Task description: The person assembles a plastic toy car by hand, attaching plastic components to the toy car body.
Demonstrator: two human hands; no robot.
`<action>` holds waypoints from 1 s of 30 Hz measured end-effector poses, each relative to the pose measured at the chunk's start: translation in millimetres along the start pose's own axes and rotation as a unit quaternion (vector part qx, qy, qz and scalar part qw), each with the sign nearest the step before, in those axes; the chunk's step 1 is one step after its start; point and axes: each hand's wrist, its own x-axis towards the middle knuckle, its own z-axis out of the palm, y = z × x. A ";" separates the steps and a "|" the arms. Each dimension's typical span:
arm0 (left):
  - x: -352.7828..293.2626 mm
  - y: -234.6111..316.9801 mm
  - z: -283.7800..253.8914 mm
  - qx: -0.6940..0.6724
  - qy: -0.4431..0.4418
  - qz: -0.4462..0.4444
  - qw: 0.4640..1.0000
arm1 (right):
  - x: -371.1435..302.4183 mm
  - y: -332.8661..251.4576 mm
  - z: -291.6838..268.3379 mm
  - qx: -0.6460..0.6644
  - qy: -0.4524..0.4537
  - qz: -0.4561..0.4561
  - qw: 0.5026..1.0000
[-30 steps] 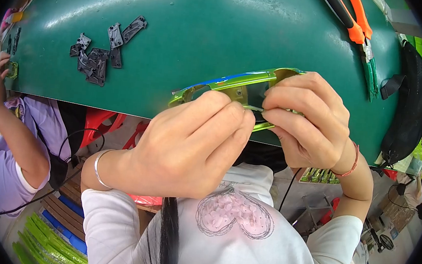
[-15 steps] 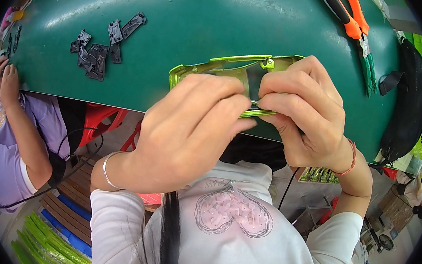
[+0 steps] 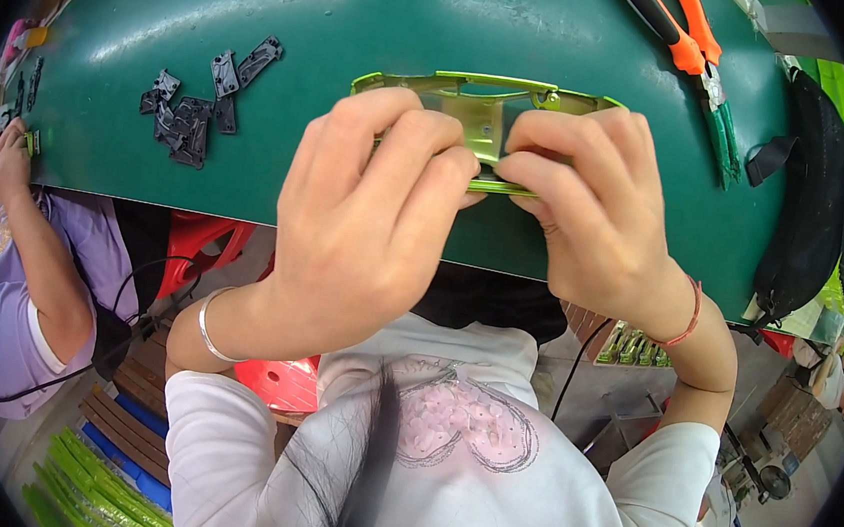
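A glossy lime-green plastic frame [image 3: 491, 134] is held up over the near edge of the green table, its open middle facing me. My left hand [image 3: 373, 189] is closed on its left end, the fingertips at the front rail. From the other side my right hand [image 3: 599, 194] pinches the same rail, thumb below it. Both sets of fingertips come close together near the middle of that rail. Whether a small piece lies between them is hidden. At the far rail, right of the middle, shows a small round fitting [image 3: 551, 100].
Loose black plastic parts [image 3: 190, 123] lie at the left of the table [image 3: 280, 166]. Orange-and-black pliers [image 3: 703, 62] with green-covered jaws rest at the far right, beside a black pouch [image 3: 811, 197]. Another person [image 3: 39, 280] works at the left; a red stool [image 3: 276, 381] stands below.
Both hands and the green frame have moved away from me, and the frame sits more level. Its middle bracket is less covered by my left hand. The other person's hand has shifted.
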 end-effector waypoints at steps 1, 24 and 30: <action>-0.9 3.1 -0.4 0.011 -0.006 -0.002 1.000 | 0.0 -4.4 0.6 -0.039 -0.015 -0.004 0.999; 57.3 -16.3 -51.9 -0.540 -0.169 -0.386 0.729 | 4.8 9.3 -35.7 0.666 -0.072 0.391 0.632; 58.0 -22.4 -51.6 -0.585 -0.180 -0.391 0.687 | 2.8 12.5 -35.1 0.713 -0.062 0.407 0.567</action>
